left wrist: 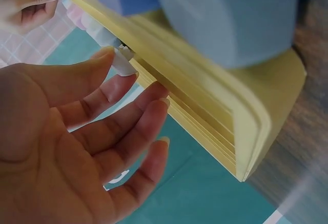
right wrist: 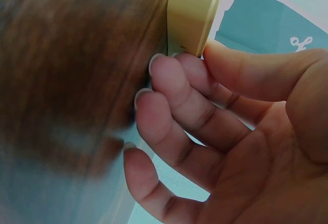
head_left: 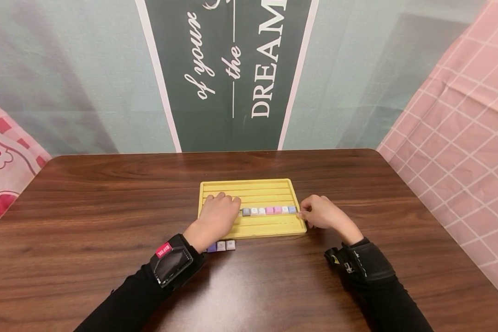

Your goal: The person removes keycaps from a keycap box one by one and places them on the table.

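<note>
A yellow ridged tray [head_left: 269,228] lies on the table, with a row of grey, white, pink and blue keycaps [head_left: 269,210] along one of its grooves. My left hand [head_left: 216,216] reaches over the tray's left part. Between thumb and index finger it pinches a white keycap [left wrist: 123,64], seen in the left wrist view, at the left end of the row; the other fingers are loosely bent. At the tray's right edge, my right hand [head_left: 321,212] grips the rim [right wrist: 197,16] between thumb and index finger.
Loose keycaps [head_left: 221,246], purple and pale, sit in front of the tray, partly hidden by the left wrist. The brown wooden table [head_left: 108,193] ends at a hanging cloth with lettering [head_left: 232,92]. Pink checked cloth [head_left: 460,161] hangs on the right.
</note>
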The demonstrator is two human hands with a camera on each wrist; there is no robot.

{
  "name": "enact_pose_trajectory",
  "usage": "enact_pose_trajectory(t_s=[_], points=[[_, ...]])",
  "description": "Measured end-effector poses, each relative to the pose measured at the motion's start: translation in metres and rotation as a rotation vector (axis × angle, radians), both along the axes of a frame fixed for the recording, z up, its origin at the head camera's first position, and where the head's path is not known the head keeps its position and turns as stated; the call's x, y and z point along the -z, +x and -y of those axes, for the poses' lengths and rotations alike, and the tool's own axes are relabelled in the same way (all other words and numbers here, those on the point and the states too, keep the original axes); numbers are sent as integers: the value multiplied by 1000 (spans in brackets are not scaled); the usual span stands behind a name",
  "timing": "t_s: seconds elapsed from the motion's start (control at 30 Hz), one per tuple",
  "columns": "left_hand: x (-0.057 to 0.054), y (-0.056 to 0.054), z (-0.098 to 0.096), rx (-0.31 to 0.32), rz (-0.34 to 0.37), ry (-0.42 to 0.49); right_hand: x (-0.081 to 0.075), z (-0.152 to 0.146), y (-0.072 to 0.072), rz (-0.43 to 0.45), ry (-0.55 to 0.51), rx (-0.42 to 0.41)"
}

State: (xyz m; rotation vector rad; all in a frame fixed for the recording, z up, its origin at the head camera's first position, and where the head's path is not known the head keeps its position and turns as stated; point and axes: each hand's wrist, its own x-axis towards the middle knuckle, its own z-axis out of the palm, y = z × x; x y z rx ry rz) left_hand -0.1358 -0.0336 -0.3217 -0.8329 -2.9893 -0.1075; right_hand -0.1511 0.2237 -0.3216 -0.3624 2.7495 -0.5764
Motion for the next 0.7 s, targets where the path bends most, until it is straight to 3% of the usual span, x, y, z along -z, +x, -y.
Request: enact_pose_trajectory(t_s=[0.33, 0.7], points=[[-5, 15, 1, 18, -62, 48, 0, 0, -1, 7, 8, 11], [-6, 37, -1, 95, -103, 83, 1, 0, -1, 2, 5, 7]])
